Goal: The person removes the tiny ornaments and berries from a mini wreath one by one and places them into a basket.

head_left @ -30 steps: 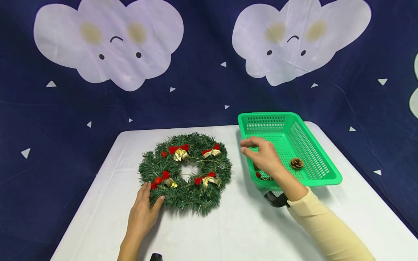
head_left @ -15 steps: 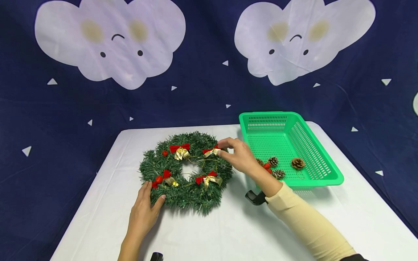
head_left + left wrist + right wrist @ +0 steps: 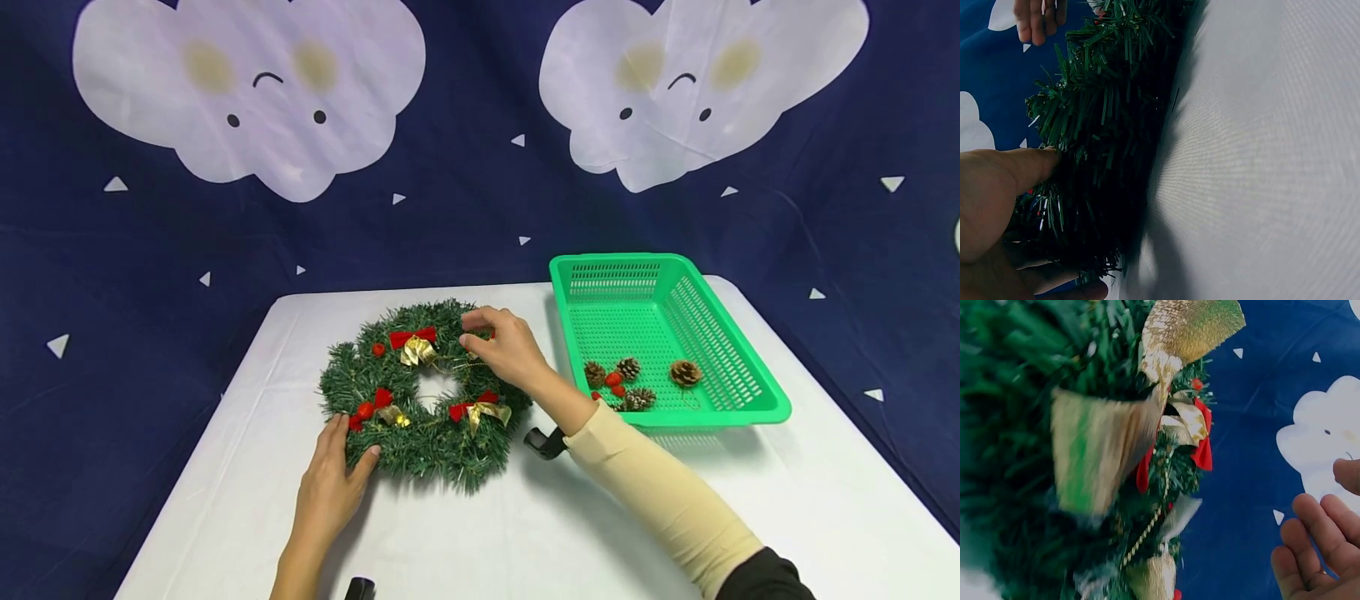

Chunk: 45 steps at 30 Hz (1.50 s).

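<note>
A green Christmas wreath with red and gold bows and small red berries lies on the white table. My left hand holds its near left edge, thumb on the front side and fingers along the left. In the left wrist view the thumb presses into the green needles. Over the wreath's upper right part is my right hand, fingers loosely bent and the thumb apart from them. It hides most of the bow beneath it. Between its fingers nothing shows in the right wrist view.
A green plastic basket stands on the right of the table. Inside are several pine cones and red berries. A dark blue cloth with clouds hangs behind the table.
My right hand has moved left from over the basket to above the wreath's upper right, uncovering the pine cones and berries. The left hand has stayed on the wreath.
</note>
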Each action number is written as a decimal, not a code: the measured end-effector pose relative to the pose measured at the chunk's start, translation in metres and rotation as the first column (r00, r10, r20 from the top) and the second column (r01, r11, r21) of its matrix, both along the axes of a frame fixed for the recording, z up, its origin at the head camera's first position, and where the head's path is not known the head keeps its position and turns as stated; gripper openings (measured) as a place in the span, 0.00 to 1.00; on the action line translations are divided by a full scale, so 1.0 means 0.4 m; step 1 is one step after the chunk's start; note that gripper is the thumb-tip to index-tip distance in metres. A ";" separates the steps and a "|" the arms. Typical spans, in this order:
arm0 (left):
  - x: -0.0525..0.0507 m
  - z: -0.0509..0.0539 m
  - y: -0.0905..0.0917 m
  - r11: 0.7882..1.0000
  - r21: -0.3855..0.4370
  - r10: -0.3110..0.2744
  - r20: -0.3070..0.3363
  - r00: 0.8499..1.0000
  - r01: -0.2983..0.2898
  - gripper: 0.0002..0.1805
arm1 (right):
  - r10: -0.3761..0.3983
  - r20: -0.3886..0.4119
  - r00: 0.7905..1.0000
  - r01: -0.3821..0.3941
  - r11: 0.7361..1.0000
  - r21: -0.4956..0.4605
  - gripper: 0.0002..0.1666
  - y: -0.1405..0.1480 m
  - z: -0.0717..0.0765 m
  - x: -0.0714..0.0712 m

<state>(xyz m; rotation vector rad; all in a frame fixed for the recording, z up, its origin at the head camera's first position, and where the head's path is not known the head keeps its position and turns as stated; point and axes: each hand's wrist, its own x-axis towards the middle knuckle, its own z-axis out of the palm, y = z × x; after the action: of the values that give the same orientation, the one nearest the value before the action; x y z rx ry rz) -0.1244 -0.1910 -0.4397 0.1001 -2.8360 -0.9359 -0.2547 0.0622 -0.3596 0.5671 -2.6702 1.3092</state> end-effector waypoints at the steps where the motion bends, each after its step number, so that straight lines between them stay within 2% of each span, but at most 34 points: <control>1: 0.000 0.000 -0.001 1.000 0.002 0.001 0.001 1.000 -0.001 0.40 | 0.002 -0.004 1.000 -0.002 1.000 -0.004 0.18 -0.009 0.000 -0.003; 9: -0.001 -0.001 -0.004 1.000 0.006 0.000 -0.009 1.000 0.000 0.40 | 0.007 -0.059 0.998 -0.009 0.999 -0.036 0.17 -0.070 -0.021 -0.024; 17: 0.001 -0.005 -0.002 1.000 0.008 -0.001 0.012 1.000 0.001 0.40 | 0.023 -0.042 0.999 -0.021 0.999 0.036 0.18 -0.138 -0.031 -0.045; 28: 0.000 -0.004 -0.001 1.000 0.011 0.005 -0.001 1.000 -0.005 0.40 | 0.055 -0.030 0.998 -0.052 0.994 0.097 0.19 -0.215 -0.044 -0.063; 34: -0.001 -0.007 -0.002 1.000 0.000 0.006 -0.009 1.000 -0.006 0.40 | 0.072 -0.049 0.996 -0.064 0.987 0.149 0.19 -0.245 -0.054 -0.065; 45: -0.001 -0.012 0.001 1.000 0.002 0.015 -0.026 1.000 -0.015 0.40 | 0.087 -0.041 0.995 -0.075 0.966 0.248 0.19 -0.290 -0.043 -0.081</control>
<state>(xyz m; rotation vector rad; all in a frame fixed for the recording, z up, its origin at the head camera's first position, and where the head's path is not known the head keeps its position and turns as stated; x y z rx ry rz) -0.1248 -0.1907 -0.4443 0.1082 -2.8070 -0.9295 -0.2870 -0.0540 -0.3767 0.7345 -2.8133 0.9694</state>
